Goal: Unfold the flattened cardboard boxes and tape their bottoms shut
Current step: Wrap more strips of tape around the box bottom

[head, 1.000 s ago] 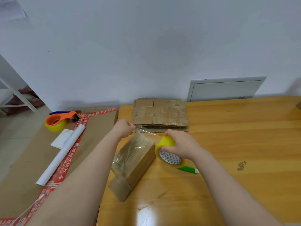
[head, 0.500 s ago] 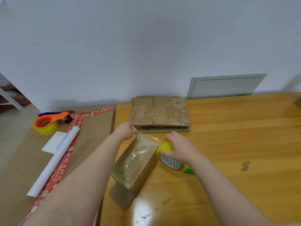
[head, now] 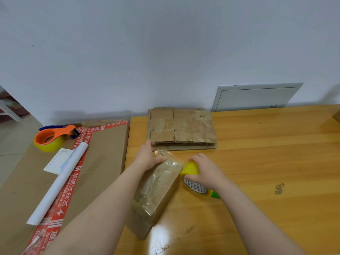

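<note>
A pale wall (head: 165, 52) fills the upper half of the view. Below it the wooden tabletop (head: 266, 162) runs off to the right. A big flat carton (head: 103, 162) edged with red printed tape lies along the tabletop's left side. A grey panel (head: 253, 97) leans against the wall behind the tabletop. A stack of flattened boxes (head: 184, 127) lies at the far edge, just beyond both hands.

The small box (head: 158, 188) lies slantwise on the tabletop near its left edge, between the two forearms, with its top skinned in clear tape. The left forearm hides its left side.

On the big carton a white paper roll (head: 58, 184) lies diagonally. An orange tape dispenser (head: 51, 138) with a yellow roll sits at the far corner.

The left hand (head: 146, 159) has its grip on the box's far end. Its thumb lies across the taped top and its fingers go behind. The right hand (head: 204, 170) is curled over a yellow tape roll (head: 190, 167), which is pressed against the box's far right corner. A wrinkled clear strip (head: 165, 155) runs between the hands.

A printed sheet (head: 57, 161) lies beside the paper roll. A green tip (head: 215, 195) pokes out under the right wrist. A dark smudge (head: 279, 188) marks the wood to the right.
</note>
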